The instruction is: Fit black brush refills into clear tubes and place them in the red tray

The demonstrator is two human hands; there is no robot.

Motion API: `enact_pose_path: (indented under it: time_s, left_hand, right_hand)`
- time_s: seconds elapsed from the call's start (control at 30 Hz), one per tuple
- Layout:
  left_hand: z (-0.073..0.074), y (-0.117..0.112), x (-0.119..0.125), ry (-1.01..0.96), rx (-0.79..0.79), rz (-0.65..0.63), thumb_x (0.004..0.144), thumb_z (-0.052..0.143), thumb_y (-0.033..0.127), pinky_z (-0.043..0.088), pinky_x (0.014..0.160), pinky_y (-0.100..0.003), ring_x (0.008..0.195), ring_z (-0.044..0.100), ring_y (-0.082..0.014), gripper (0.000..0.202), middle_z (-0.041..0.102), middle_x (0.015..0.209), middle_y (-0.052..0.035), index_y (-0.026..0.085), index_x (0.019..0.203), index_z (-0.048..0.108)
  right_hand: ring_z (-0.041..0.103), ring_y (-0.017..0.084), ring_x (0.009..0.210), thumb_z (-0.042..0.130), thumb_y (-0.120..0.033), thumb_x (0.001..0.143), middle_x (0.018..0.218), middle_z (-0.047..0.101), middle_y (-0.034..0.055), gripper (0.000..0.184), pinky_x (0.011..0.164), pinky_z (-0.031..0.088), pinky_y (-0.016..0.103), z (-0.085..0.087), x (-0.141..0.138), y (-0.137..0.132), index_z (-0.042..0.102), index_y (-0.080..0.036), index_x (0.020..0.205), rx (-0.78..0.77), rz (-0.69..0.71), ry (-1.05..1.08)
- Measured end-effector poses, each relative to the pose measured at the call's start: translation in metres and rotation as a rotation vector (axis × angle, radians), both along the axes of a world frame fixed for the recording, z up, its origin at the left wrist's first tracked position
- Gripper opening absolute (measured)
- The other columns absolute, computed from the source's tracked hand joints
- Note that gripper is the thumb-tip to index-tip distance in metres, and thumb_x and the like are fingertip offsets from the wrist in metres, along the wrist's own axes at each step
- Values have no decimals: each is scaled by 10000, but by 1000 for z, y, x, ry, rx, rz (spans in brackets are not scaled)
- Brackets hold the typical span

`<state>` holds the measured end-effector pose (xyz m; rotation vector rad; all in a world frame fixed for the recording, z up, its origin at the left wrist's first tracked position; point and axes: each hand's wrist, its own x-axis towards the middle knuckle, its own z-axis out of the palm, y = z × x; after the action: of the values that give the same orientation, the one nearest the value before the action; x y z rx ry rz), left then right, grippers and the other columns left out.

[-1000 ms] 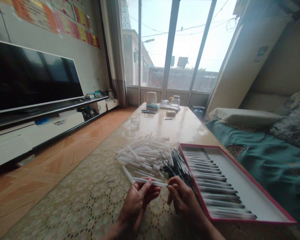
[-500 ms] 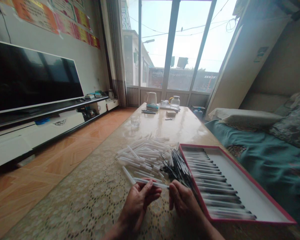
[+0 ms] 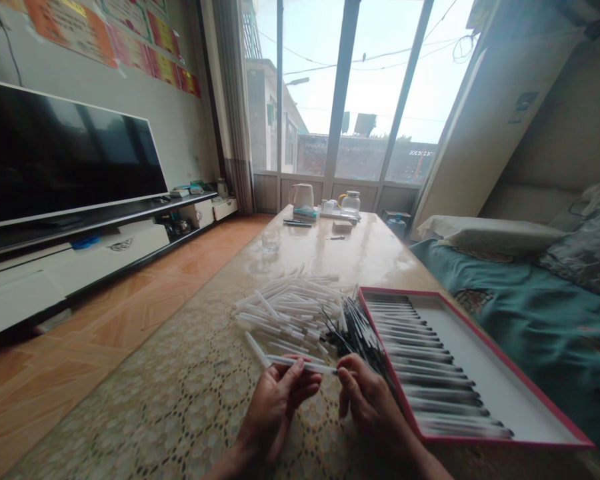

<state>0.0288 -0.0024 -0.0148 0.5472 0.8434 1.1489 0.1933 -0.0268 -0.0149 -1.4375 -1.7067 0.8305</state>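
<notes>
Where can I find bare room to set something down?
Bare: the patterned table cover left of the left hand and the white tube pile; the stretch beyond that pile, right of the glass; the right strip inside the pink-rimmed box. Crowded: between pile and box, where black rods lie.

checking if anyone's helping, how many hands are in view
2: the left hand holds the white tube near its middle, and the right hand pinches at the tube's right end. No other hand shows.
</notes>
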Motion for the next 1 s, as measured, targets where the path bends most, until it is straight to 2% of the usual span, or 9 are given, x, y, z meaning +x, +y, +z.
enact_pose_path:
  time_s: [0.07,0.23,0.4,0.57,0.77,1.0]
  left_hand:
    - [0,0,0,5,-1,5,707,708,174,563,642,-265,632,687,-164,130,724,683,-82,112,799,639]
    - [1,0,0,4,11,-31,718,700,187,558,634,-259,627,685,-161,126,723,669,-85,107,790,636]
    - [1,0,0,2,0,6,699,717,187,561,636,-259,625,689,-162,138,728,678,-81,118,787,636]
    - [2,-1,0,-4,12,-31,701,716,197,559,640,-262,644,692,-171,143,730,685,-89,113,790,642]
    - [3,0,1,1,-3,-2,710,706,179,556,632,-257,625,685,-160,126,726,665,-81,117,793,635]
    - [5,-1,1,15,39,-59,723,696,207,548,649,-269,644,683,-163,145,726,686,-84,108,807,632]
  right_hand:
    - [578,142,503,298,-552,908,517,613,-22,387,540,380,218,1,0,0,457,-202,860,7,8,-6]
    - [564,135,478,220,-528,928,480,591,-6,447,517,360,221,-3,-1,1,418,-218,673,39,-1,-56]
    - [560,132,481,296,-515,918,503,604,-27,361,516,365,215,-2,-2,0,463,-201,855,41,12,-14]
    - [554,132,483,240,-551,917,484,592,-11,451,511,352,216,-3,-2,0,410,-219,662,30,-6,-12]
    - [544,132,473,290,-520,918,497,609,-18,369,508,349,211,-3,-1,1,457,-200,842,26,5,5]
    - [541,127,481,274,-480,936,501,603,-7,372,517,362,208,1,-2,-2,410,-211,717,-10,15,2]
